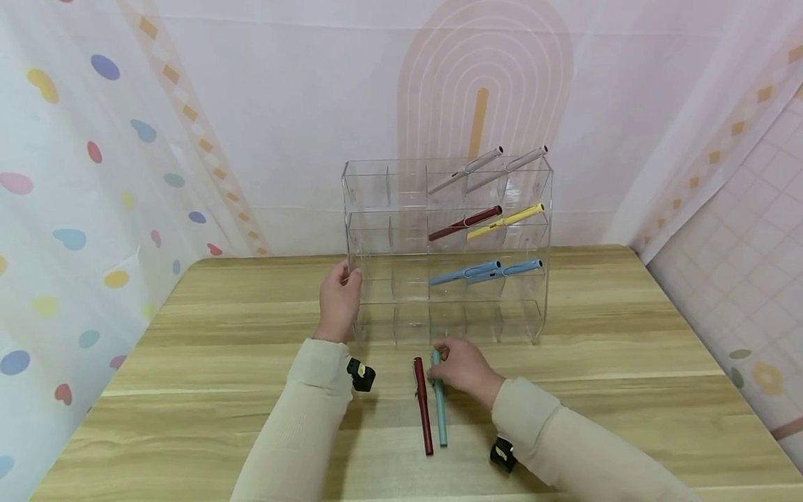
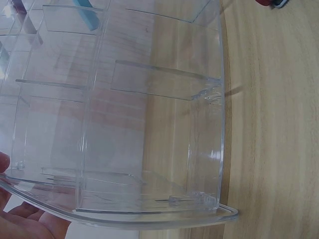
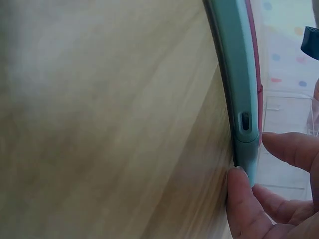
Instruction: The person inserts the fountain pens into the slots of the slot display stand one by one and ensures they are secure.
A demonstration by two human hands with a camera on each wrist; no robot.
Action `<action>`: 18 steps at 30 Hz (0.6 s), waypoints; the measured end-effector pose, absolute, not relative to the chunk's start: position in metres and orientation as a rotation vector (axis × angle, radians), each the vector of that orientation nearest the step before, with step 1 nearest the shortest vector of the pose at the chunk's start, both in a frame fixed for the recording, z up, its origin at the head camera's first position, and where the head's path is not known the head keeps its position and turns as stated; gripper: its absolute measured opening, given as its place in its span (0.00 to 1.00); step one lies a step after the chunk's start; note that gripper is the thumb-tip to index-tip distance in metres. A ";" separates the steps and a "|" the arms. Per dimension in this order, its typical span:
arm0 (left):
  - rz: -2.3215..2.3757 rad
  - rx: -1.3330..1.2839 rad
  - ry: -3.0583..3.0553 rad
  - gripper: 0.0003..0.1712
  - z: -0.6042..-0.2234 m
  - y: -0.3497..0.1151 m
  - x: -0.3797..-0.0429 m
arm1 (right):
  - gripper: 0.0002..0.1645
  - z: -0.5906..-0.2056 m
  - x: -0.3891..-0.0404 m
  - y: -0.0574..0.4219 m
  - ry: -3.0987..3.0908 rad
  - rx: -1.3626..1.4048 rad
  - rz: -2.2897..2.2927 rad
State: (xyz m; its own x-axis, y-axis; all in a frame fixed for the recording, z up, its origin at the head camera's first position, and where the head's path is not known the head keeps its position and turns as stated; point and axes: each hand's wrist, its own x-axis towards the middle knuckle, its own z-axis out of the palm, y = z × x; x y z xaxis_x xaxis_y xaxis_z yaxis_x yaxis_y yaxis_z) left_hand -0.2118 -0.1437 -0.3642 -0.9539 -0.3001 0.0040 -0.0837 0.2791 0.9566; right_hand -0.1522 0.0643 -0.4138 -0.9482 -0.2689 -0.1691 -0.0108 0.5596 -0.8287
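A clear acrylic pen rack [image 1: 410, 303] with tiered compartments stands upright on the table. My left hand [image 1: 339, 300] grips its left side panel; in the left wrist view the thumb and fingers [image 2: 42, 224] lie on either side of the panel's edge. In front of the rack, a light teal pen [image 1: 441, 418] lies on the wood, and my right hand [image 1: 467, 368] pinches it near its far end. Seen from the right wrist, the fingertips [image 3: 240, 186] touch both sides of the teal pen [image 3: 237, 64]. A dark red pen [image 1: 423, 408] lies just left of it.
Several pens lean in the rack's right half: two pale ones [image 1: 479, 162] on top, a maroon [image 1: 467, 224] and a yellow [image 1: 511, 219] below, then two blue [image 1: 464, 273]. The wooden table [image 1: 219, 390] meets a patterned curtain [image 1: 282, 125] behind.
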 end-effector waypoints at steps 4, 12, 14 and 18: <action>-1.764 0.371 -2.355 0.17 -0.364 -0.144 -0.212 | 0.28 -0.414 -0.154 0.062 2.565 -0.294 -1.253; -1.760 0.356 -2.357 0.17 -0.365 -0.144 -0.213 | 0.08 -0.417 -0.158 0.060 2.608 -0.321 -1.161; -1.758 0.356 -2.357 0.17 -0.365 -0.144 -0.213 | 0.08 -0.417 -0.159 0.059 2.613 -0.318 -1.137; -1.759 0.353 -2.356 0.17 -0.364 -0.144 -0.212 | 0.22 -0.414 -0.160 0.059 2.639 -0.308 -1.081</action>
